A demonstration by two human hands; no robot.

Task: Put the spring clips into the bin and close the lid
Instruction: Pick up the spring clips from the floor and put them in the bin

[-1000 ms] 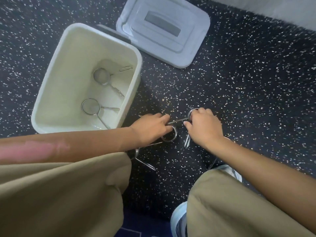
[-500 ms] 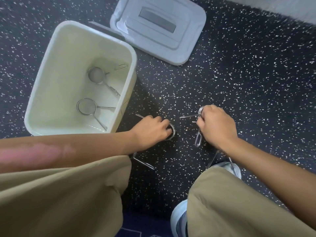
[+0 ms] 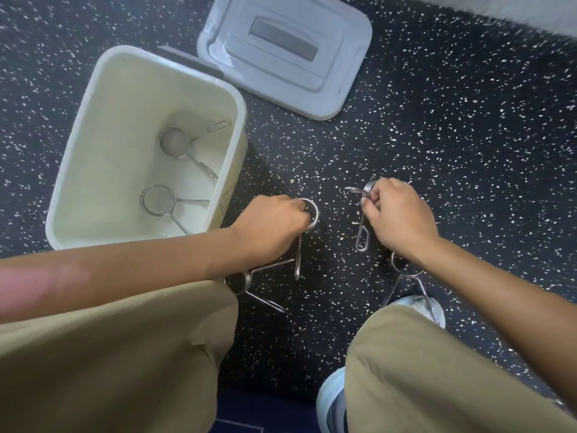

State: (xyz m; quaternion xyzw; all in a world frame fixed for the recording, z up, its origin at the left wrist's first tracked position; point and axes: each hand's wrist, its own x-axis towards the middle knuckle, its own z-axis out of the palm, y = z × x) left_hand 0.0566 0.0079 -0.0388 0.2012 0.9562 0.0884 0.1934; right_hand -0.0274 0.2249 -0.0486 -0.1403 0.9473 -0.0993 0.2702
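A cream open bin (image 3: 93, 126) stands on the speckled floor at the left, with two metal spring clips (image 3: 175, 143) (image 3: 157, 201) lying in its bottom. Its grey lid (image 3: 337, 70) lies flat on the floor behind it. My left hand (image 3: 271, 223) is closed around a spring clip (image 3: 312, 214) just right of the bin, the clip's handle hanging down. My right hand (image 3: 399, 217) grips another spring clip (image 3: 362, 235), lifted off the floor. Two more spring clips lie on the floor, one (image 3: 259, 282) under my left wrist, one (image 3: 409, 276) by my right wrist.
Dark speckled rubber floor (image 3: 437, 135) all around. My knees in khaki trousers (image 3: 109, 354) fill the lower part of the view, and a light shoe (image 3: 331, 398) shows between them. A pale wall edge (image 3: 530, 10) runs along the top right.
Both hands have drawn apart, each lifting its own spring clip off the floor. The right hand moved right, and the left clip's handle now hangs down.
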